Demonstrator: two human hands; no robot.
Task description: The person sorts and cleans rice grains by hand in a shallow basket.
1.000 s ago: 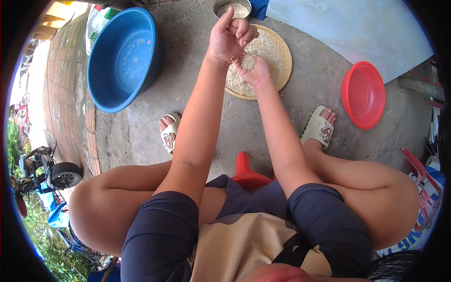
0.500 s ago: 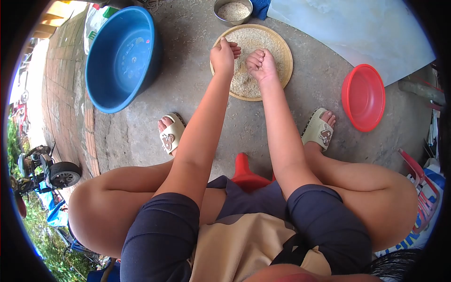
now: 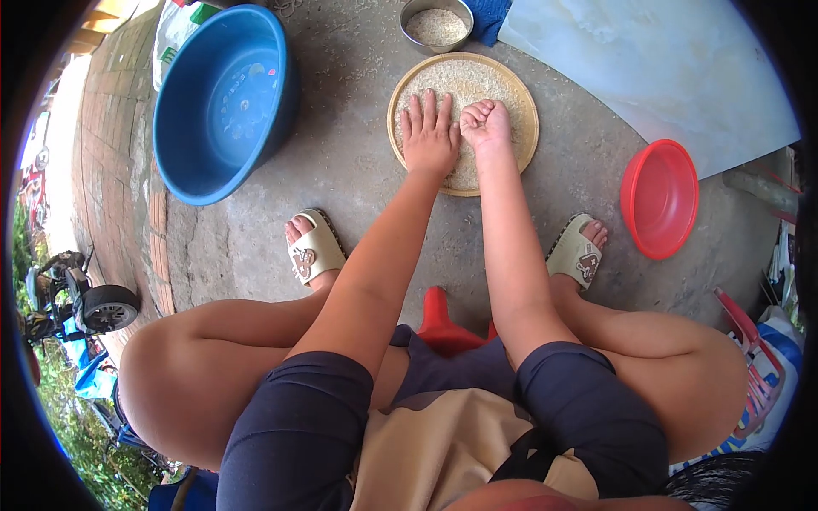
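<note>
A round woven tray (image 3: 535, 128) lies on the floor in front of me, with pale rice-like grains (image 3: 473, 77) spread across it. My left hand (image 3: 431, 140) is over the near left part of the tray, palm down, its fingers straight and spread; it appears to rest on the grains. Close beside it, my right hand (image 3: 487, 126) is turned palm up with the fingers curled in. Whatever those fingers enclose, if anything, is hidden. Just beyond the tray stands a metal bowl (image 3: 439, 50) holding more of the grains.
A large blue basin (image 3: 183, 111) stands at the left, a red basin (image 3: 660, 200) at the right. Behind the red one lies a pale marbled sheet (image 3: 648, 60). Loose grains dot the concrete floor. Part of a red stool (image 3: 436, 319) shows between my legs.
My left hand has turned from edge-on to palm down and its fingers have spread over the grains. My right hand stays curled, now rolled more palm up. The view has shifted slightly.
</note>
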